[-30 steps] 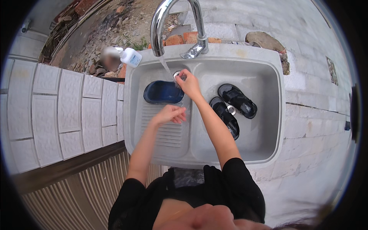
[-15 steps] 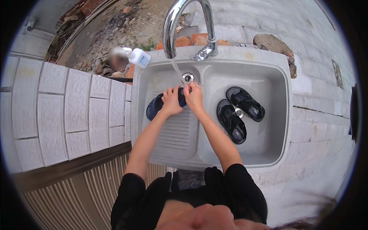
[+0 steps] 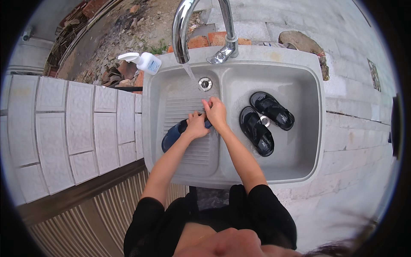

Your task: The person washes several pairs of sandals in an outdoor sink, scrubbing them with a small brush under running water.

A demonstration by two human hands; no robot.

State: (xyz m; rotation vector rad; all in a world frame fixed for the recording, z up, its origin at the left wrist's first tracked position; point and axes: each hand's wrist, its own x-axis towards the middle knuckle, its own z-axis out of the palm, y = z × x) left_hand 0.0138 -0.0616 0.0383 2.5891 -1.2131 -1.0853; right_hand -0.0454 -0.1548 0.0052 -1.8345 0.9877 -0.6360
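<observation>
A dark blue slipper (image 3: pixel 172 137) lies slanted over the ribbed left basin (image 3: pixel 188 160), its sole end toward the lower left. My left hand (image 3: pixel 197 125) is closed over its middle, fingers curled across the dark strap. Close against it, at the slipper's upper right end, is my right hand (image 3: pixel 216 113) with its fingers bent together; whatever they grip is hidden. From the chrome faucet (image 3: pixel 181 38), water (image 3: pixel 189 70) runs into the left basin, beyond both hands. Two wet black sandals (image 3: pixel 257 132) rest side by side in the right basin (image 3: pixel 295 150).
A white pump bottle (image 3: pixel 149 63) stands at the sink's far left corner. The left basin has a metal drain (image 3: pixel 205 84) near its back. White block wall (image 3: pixel 81 124) borders the left side. Bricks (image 3: pixel 199 42) and a stone (image 3: pixel 302 41) lie behind the sink.
Both hands and the slipper have come nearer to me, out from under the running water. The slipper's left end has swung lower. The sandals stay put in the right basin.
</observation>
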